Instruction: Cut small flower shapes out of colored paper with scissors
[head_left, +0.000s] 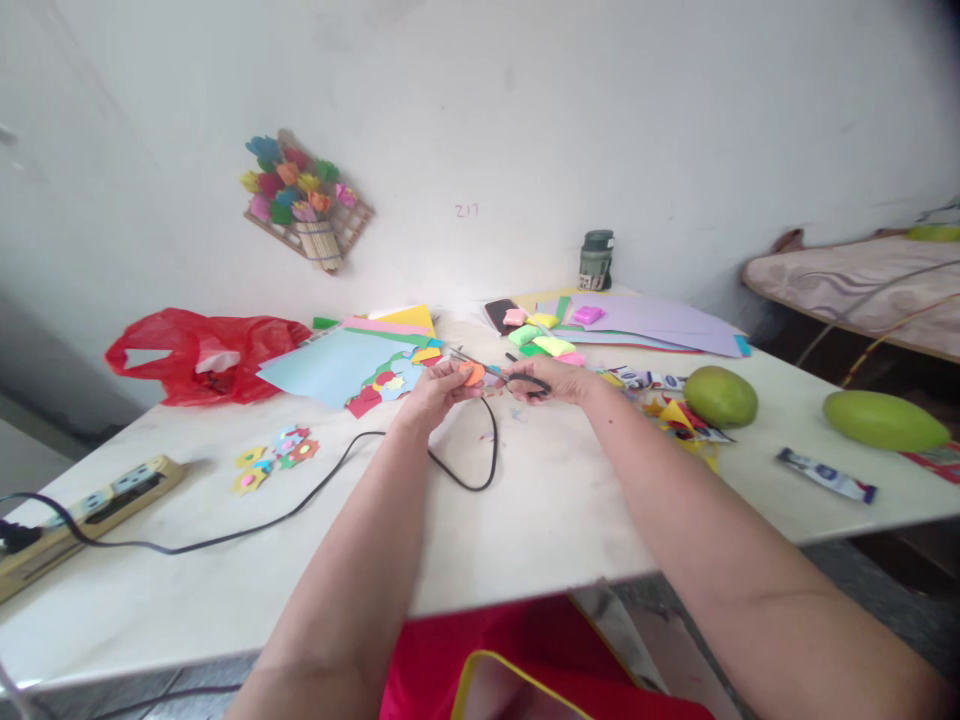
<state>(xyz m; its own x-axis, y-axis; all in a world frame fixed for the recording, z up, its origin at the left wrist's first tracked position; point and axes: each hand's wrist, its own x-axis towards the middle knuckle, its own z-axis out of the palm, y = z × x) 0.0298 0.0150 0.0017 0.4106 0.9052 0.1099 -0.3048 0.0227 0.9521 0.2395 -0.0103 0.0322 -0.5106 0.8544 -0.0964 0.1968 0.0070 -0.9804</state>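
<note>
My left hand (437,389) pinches a small orange paper piece (472,374) above the white table (525,500). My right hand (551,379) is closed round the black handles of a pair of scissors (504,376), whose blades point left and meet the orange piece. Both hands hover over the middle of the table, just in front of a pile of coloured paper sheets (352,360). A black cable (480,450) loops under my hands.
Small cut paper flowers (276,455) lie at the left, near a power strip (90,505). A red plastic bag (202,355) sits at the back left. Two green mangoes (720,396) (885,420), paper scraps and a glue tube (825,474) lie at the right. A dark bottle (596,260) stands by the wall.
</note>
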